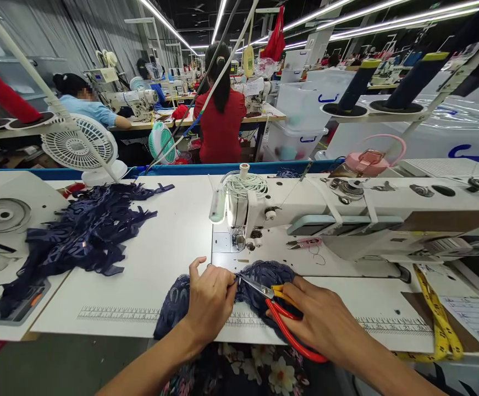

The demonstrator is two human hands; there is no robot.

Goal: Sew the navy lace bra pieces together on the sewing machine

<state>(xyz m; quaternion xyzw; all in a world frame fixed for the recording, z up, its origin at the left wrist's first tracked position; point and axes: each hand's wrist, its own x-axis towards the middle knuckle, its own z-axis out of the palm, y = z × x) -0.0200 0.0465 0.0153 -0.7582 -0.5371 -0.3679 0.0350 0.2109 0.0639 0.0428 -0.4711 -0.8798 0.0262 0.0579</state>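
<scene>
My left hand [208, 300] is closed, pinching a dark navy lace piece [264, 275] that lies at the front edge of the white sewing table [140, 297]. My right hand [319, 319] grips red-handled scissors [282, 319]; their metal blades point left and meet the lace right by my left fingertips. The lace spreads under both hands, and part of it hangs over the table edge.
A white sewing machine [346, 212] stands just behind the lace, with small pink snips [305, 242] at its base. A heap of navy lace pieces [82, 234] lies at left. A yellow tape measure [437, 316] hangs at right. Other workers sit at tables beyond; a fan [78, 146] stands at back left.
</scene>
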